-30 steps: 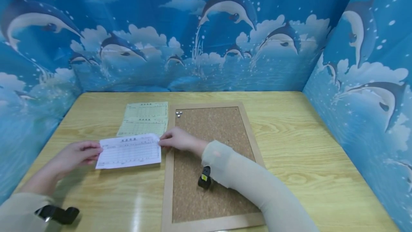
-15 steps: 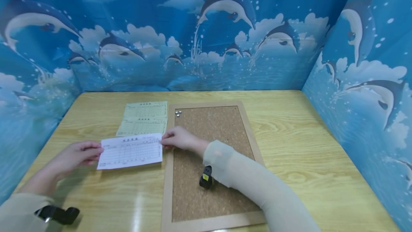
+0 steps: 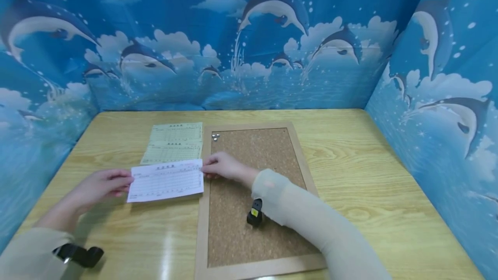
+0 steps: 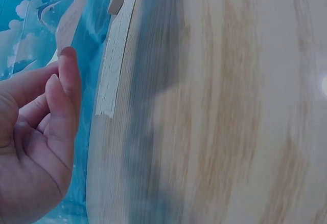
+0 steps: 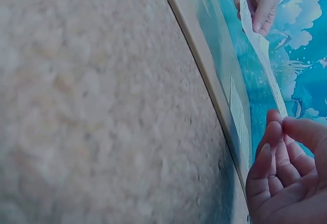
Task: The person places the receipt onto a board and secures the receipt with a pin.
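Note:
A white printed form [image 3: 166, 180] with a ruled table on it is stretched between my two hands, raised above the table. My left hand [image 3: 103, 188] pinches its left edge between thumb and fingers. At the opposite edge, my right hand [image 3: 223, 167] pinches the upper right corner, above the frame of a cork board [image 3: 253, 228]. In the left wrist view the sheet [image 4: 71, 17] rises from the fingertips. The right wrist view shows the paper [image 5: 265, 60] nearly edge-on, running from one hand to the other.
Two pale green forms [image 3: 175, 133] lie on the wooden table [image 3: 350, 176] behind the white sheet. Several small silvery pins [image 3: 215, 136] sit at the cork board's upper left corner. A blue dolphin-print curtain [image 3: 186, 81] borders the table at the back and sides.
Both hands have carried the white form a little to the right, so its right edge now reaches the cork board's frame. The green forms and the board stay in place.

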`<state>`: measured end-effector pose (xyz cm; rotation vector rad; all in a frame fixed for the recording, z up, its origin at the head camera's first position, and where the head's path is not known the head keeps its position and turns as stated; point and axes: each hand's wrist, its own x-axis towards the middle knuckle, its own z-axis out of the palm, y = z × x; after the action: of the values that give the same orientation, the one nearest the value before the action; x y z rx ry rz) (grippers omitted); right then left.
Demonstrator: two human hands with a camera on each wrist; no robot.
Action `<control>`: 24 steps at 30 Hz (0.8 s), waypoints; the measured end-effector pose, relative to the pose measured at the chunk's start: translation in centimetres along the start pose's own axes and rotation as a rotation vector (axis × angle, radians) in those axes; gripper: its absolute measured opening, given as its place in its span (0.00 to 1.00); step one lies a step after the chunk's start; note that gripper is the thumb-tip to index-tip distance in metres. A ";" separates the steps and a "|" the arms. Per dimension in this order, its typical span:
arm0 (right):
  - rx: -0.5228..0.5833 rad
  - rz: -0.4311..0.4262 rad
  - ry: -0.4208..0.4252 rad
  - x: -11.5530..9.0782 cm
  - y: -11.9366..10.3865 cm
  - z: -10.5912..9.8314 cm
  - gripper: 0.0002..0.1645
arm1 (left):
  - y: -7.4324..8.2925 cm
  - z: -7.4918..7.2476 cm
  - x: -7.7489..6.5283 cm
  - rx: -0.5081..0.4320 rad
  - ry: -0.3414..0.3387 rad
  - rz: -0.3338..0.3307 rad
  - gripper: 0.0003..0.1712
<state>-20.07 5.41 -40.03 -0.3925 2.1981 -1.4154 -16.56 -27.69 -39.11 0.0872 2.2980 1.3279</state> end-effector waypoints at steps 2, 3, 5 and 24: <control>0.009 0.010 0.008 -0.1 0.2 -0.3 0.08 | 0.3 0.2 0.2 0.012 -0.001 0.006 0.26; 0.008 0.016 0.013 -0.2 0.2 -0.4 0.08 | 0.4 0.3 0.3 0.014 0.001 0.008 0.26; -0.011 0.025 0.019 -0.4 0.3 -0.7 0.08 | 0.6 0.6 0.5 0.026 0.005 0.004 0.26; -0.012 0.072 0.074 -1.9 1.1 -3.3 0.10 | 2.8 2.7 2.5 0.037 0.011 0.009 0.23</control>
<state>-20.24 9.37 -39.39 -0.2666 2.2572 -1.3994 -18.10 -23.34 -38.79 0.1027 2.3345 1.2943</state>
